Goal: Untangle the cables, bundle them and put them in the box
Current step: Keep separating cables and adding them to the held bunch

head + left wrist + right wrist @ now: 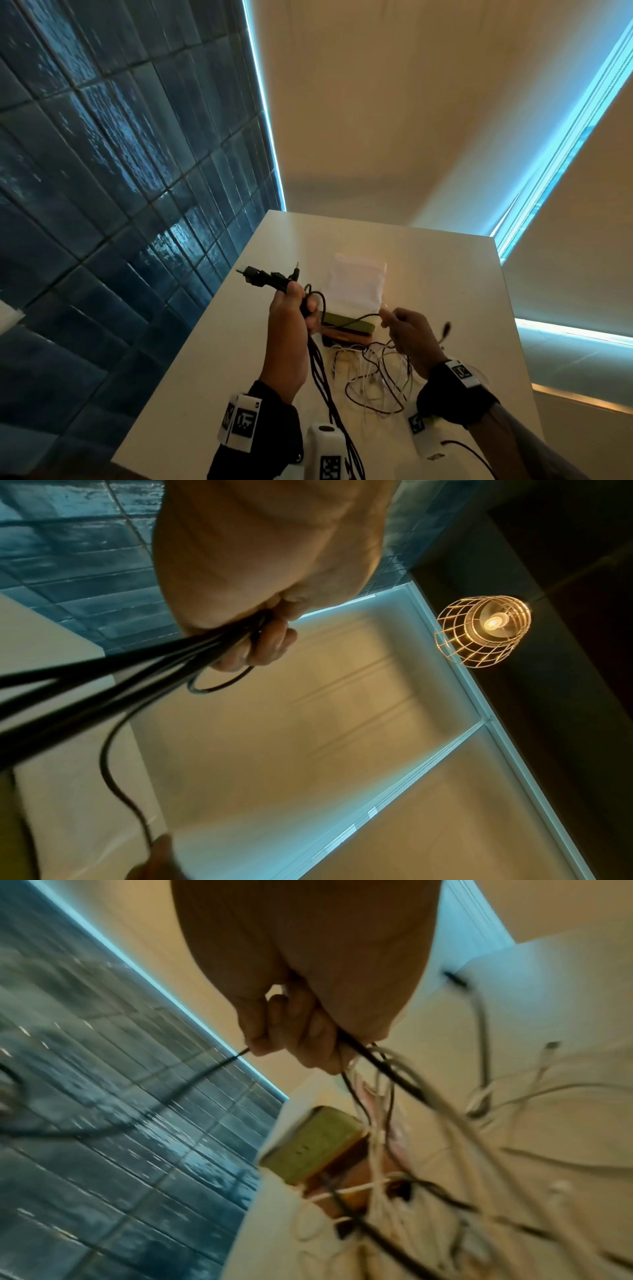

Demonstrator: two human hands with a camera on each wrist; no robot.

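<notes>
— How are the hands placed?
— Left hand raised, fist clamped round a bundle of black cables, plugs poking out. Right hand pinches one thin black cable.
— Around them?
— White bench, blue tiled wall.
— The rest?
— Tangled black and white cables lie beside the box.

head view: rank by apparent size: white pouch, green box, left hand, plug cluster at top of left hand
1. white pouch
2. left hand, nearer the camera, so only apparent
3. green box, partly hidden
4. plug cluster
</notes>
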